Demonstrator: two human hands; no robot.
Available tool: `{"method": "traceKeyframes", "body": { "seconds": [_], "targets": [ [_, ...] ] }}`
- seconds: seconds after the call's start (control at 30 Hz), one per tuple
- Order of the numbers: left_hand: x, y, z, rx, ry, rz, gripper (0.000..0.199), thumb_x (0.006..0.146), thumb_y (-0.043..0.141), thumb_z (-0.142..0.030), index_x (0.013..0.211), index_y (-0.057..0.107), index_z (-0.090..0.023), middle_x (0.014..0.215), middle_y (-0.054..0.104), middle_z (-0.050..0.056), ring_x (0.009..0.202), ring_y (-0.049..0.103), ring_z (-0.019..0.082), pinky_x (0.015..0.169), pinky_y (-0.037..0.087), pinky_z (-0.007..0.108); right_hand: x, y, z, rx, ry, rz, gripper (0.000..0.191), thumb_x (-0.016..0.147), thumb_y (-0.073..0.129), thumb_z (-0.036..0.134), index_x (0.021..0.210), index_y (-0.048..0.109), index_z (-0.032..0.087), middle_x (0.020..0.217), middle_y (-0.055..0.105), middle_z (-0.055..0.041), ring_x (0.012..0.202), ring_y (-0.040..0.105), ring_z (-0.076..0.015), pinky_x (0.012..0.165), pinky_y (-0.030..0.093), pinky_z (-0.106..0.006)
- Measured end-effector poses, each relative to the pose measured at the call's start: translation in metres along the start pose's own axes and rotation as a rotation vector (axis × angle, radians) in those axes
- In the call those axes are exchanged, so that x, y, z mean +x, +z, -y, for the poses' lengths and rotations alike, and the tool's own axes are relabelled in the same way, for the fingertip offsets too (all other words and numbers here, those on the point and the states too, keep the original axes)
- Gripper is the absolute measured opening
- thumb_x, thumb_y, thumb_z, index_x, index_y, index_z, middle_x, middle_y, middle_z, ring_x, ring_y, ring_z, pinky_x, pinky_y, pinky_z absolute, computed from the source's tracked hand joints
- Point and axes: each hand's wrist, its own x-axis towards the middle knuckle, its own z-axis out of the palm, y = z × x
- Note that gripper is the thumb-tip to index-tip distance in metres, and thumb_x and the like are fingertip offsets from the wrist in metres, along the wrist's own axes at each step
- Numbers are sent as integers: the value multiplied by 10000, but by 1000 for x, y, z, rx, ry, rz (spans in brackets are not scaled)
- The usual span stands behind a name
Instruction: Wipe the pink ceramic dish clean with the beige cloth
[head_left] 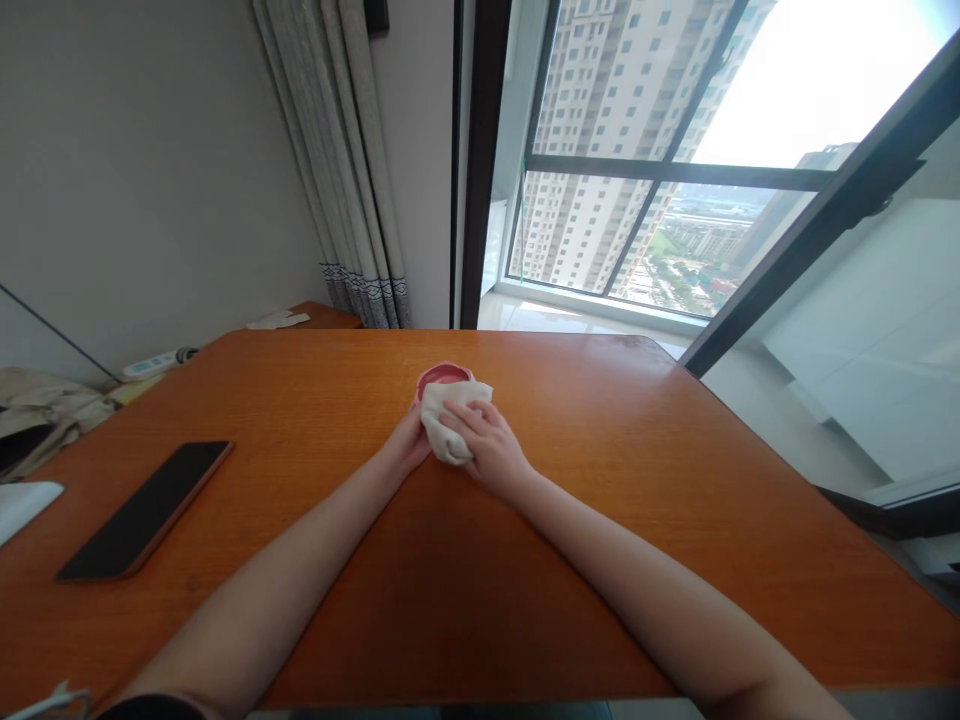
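Note:
A pink round object (446, 373), perhaps a bowl, is near the middle of the wooden table, partly covered by a white cloth (442, 425). My right hand (487, 443) lies over the cloth, its fingers spread and pressing it against the pink object. At the left side of the pink object and cloth is my left hand (409, 437), its fingers mostly hidden behind them.
A black flat rectangular object (150, 510) with a reddish edge lies on the table (570, 600) at the left. White paper (26, 505) is at the far left edge. A cable (56, 700) shows at the lower left. Beyond the table are a curtain (345, 150) and a window.

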Motion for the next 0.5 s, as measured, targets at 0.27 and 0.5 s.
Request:
{"method": "traceKeyframes", "body": {
  "seconds": [0.27, 0.5],
  "targets": [
    [-4, 1, -11, -152, -270, 132, 637, 804, 432, -606, 1092, 613, -68, 1102, 650, 175, 1106, 567, 346, 954, 447, 482, 0, 0, 7, -57, -73, -30, 290, 835, 494, 217, 1102, 604, 187, 1276, 530, -94, 1056, 411, -252, 952, 370, -410],
    [-3, 3, -2, -75, -139, 142, 370, 749, 639, -213, 1111, 594, -148, 1066, 667, 86, 1000, 617, 210, 923, 480, 352, 3, -18, -21, 31, 42, -142, 282, 817, 541, 326, 1047, 575, 166, 1017, 576, -115, 952, 443, -253, 881, 399, -406]
  ]
}}
